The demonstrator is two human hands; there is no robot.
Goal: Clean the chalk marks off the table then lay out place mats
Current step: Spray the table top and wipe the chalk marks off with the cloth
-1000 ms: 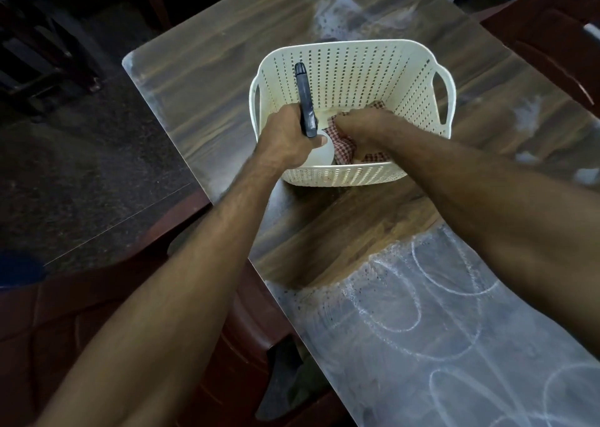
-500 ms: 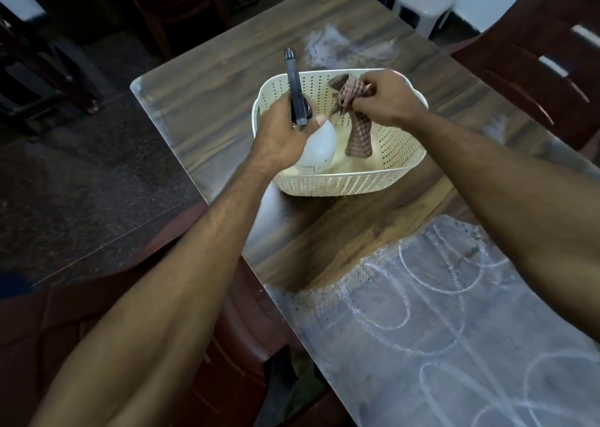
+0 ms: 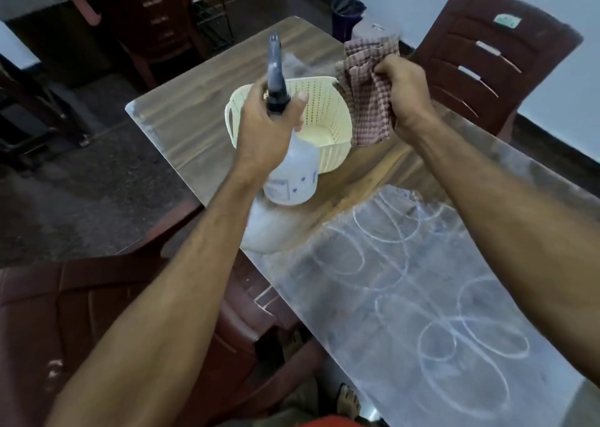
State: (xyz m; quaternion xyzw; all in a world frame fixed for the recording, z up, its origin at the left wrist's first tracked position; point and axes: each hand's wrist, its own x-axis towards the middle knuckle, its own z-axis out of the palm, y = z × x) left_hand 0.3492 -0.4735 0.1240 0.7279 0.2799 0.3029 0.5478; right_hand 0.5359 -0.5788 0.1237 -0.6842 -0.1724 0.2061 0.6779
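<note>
My left hand (image 3: 266, 128) grips the neck of a clear spray bottle (image 3: 293, 173) with a dark nozzle, held in the air in front of the cream perforated basket (image 3: 328, 111). My right hand (image 3: 406, 95) grips a red-and-white checked cloth (image 3: 367, 95), raised beside the basket's right side. White chalk loops (image 3: 422, 296) cover the near part of the wooden table (image 3: 181, 124). No place mats are in sight.
A dark red plastic chair (image 3: 493, 56) stands at the table's far right. Another dark red chair (image 3: 81, 313) sits close on my left. A dark bin (image 3: 347, 14) and a cabinet (image 3: 156, 14) stand beyond the table's far end.
Both hands rose out of the basket: the left lifted the spray bottle clear and toward me, the right pulled the checked cloth up and to the right.
</note>
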